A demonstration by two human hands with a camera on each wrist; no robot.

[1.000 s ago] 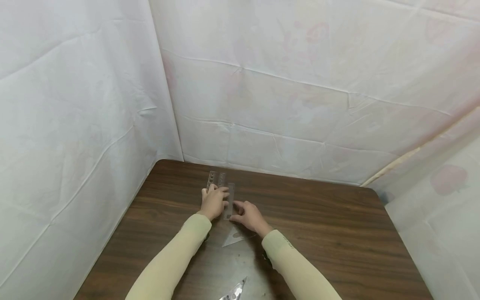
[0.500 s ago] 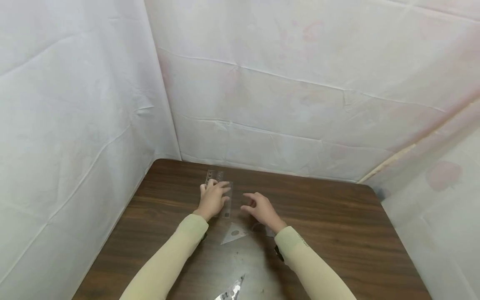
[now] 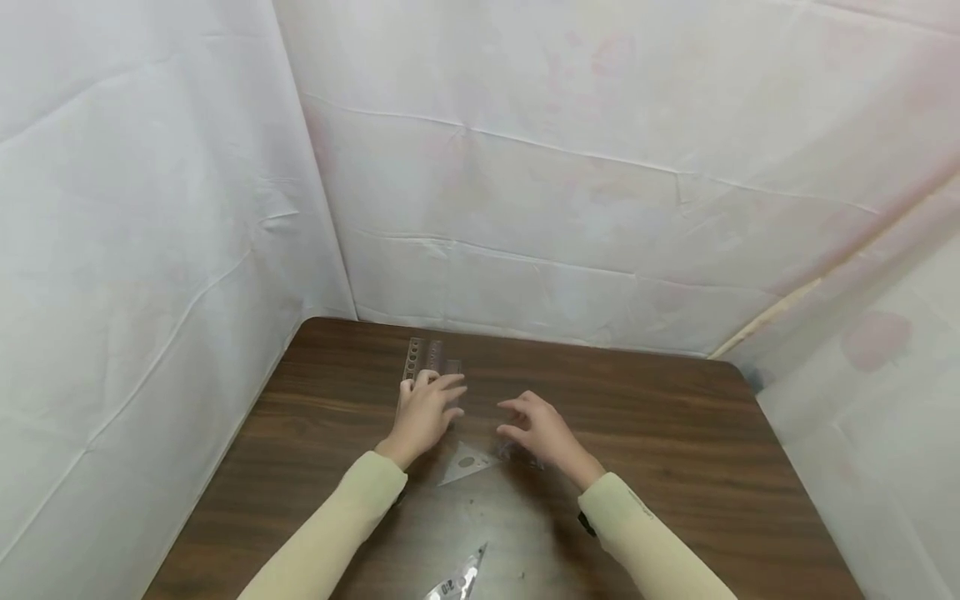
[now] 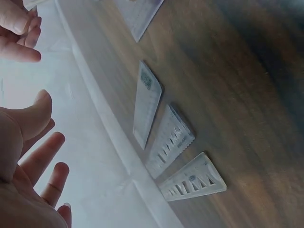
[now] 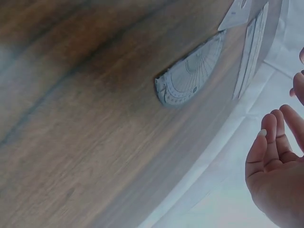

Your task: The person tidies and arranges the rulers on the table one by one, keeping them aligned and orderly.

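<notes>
- My left hand [image 3: 424, 411], fingers spread loosely, hovers over three clear plastic rulers [image 4: 166, 147] at frame centre.
- My right hand [image 3: 542, 431], fingers relaxed and empty, hangs above the clear plastic protractor [image 5: 190, 76], lower centre of the brown wooden table [image 3: 675, 467].

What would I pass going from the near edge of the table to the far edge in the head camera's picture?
Clear set square at the near edge → small clear triangle → left hand → clear rulers lying side by side → white sheet wall.

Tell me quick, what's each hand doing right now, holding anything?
Left hand: open, fingers straight, holding nothing, above the clear rulers.
Right hand: open, fingers loosely curled, holding nothing, near the protractor.
</notes>
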